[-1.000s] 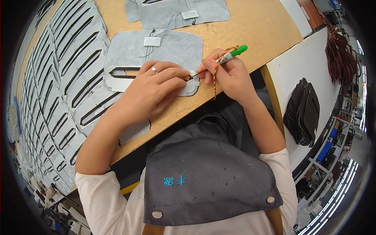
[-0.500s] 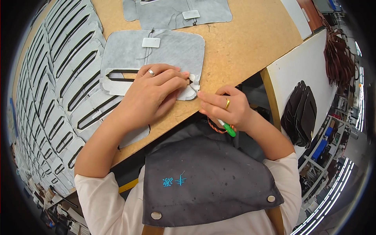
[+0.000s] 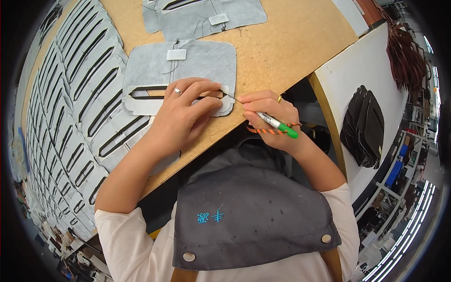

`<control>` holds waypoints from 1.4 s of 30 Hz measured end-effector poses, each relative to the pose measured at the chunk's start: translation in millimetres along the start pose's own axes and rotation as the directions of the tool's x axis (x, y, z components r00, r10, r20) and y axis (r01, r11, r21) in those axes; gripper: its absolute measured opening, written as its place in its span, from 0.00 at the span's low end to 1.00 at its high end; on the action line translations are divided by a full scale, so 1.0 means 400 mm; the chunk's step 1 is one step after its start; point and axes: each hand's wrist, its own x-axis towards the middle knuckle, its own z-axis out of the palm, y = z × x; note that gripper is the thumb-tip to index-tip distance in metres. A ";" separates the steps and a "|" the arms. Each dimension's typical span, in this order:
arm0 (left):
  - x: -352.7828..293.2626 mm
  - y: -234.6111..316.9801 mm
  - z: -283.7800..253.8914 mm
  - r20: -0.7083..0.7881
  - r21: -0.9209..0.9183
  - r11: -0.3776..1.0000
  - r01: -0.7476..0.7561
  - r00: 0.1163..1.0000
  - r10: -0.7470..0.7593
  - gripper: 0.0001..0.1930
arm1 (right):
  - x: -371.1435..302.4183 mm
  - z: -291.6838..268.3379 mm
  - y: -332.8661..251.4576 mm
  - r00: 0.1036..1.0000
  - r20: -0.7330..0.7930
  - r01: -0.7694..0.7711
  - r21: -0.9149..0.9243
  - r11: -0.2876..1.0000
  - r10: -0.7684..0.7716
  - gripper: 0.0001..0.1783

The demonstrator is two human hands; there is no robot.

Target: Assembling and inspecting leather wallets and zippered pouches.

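Observation:
A grey panel with a white-backed, black-edged slot (image 3: 149, 90) lies near the table's front edge. My left hand (image 3: 189, 105) rests over the slot's right half, index finger and thumb pressing the panel on either side of it. In my right hand (image 3: 274, 113), just off the panel's right side, is a slim pointed tool (image 3: 268, 118) with a pale and green handle. Its thin shaft reaches left to the slot's right end; whether the tip touches the material I cannot tell. An orange-and-black cord hangs by the handle. A white tag (image 3: 176, 54) with dark threads lies on the panel's upper part.
Many similar slotted white pieces (image 3: 94, 89) overlap in rows on the left. More grey panels (image 3: 211, 19) lie at the far side of the wooden table (image 3: 282, 51). On the right, a white surface (image 3: 338, 75) carries dark brown pieces (image 3: 361, 127).
My right hand has turned and shifted slightly right, baring more of the tool's shaft and handle. The left hand stays on the panel, its fingers slightly shifted. The whole view has moved a little.

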 end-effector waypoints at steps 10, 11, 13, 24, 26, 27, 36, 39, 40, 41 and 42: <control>0.002 0.001 0.007 -0.032 0.046 0.999 -0.013 0.999 0.014 0.17 | 0.019 0.015 -0.015 0.997 0.034 -0.061 -0.148 0.987 0.066 0.06; 0.001 0.001 0.005 -0.015 0.052 0.999 -0.010 1.000 0.011 0.18 | 0.021 0.016 -0.016 0.996 0.050 -0.058 -0.168 0.984 0.068 0.06; 0.002 0.002 0.000 0.001 0.055 0.998 -0.003 1.000 0.003 0.18 | 0.021 0.020 -0.011 0.998 0.046 -0.034 -0.180 0.983 0.043 0.05; 0.001 0.003 -0.001 0.035 0.032 0.999 0.020 0.999 -0.021 0.19 | 0.020 0.012 -0.002 0.980 -0.074 -0.187 0.000 0.982 0.186 0.04; 0.003 0.003 -0.003 0.041 0.027 0.999 0.022 0.999 -0.024 0.19 | 0.014 0.014 -0.010 0.979 -0.079 -0.182 0.059 0.981 0.187 0.04; 0.003 0.004 -0.003 0.045 0.021 0.999 0.025 0.999 -0.026 0.19 | 0.012 0.017 -0.010 0.978 -0.080 -0.186 0.061 0.981 0.190 0.04; 0.005 0.006 -0.007 0.057 0.031 0.999 0.032 0.998 -0.034 0.20 | 0.025 0.036 -0.010 0.996 0.025 0.094 -0.287 0.953 -0.090 0.05; 0.009 0.008 -0.010 0.052 0.032 0.999 0.022 0.998 -0.023 0.21 | 0.034 0.031 -0.001 0.998 0.000 0.062 -0.232 0.971 -0.064 0.05; 0.008 0.008 -0.010 0.052 0.032 0.999 0.022 0.998 -0.024 0.21 | 0.038 0.030 0.001 0.999 -0.048 0.013 -0.184 0.983 -0.023 0.04; 0.007 0.006 -0.008 0.054 0.037 0.999 0.020 0.998 -0.022 0.21 | 0.043 0.028 0.004 0.995 -0.096 -0.031 -0.135 0.990 0.018 0.04; 0.006 0.005 -0.007 0.055 0.042 0.999 0.018 0.998 -0.020 0.21 | 0.041 0.028 0.008 0.995 -0.095 -0.028 -0.135 0.990 0.015 0.04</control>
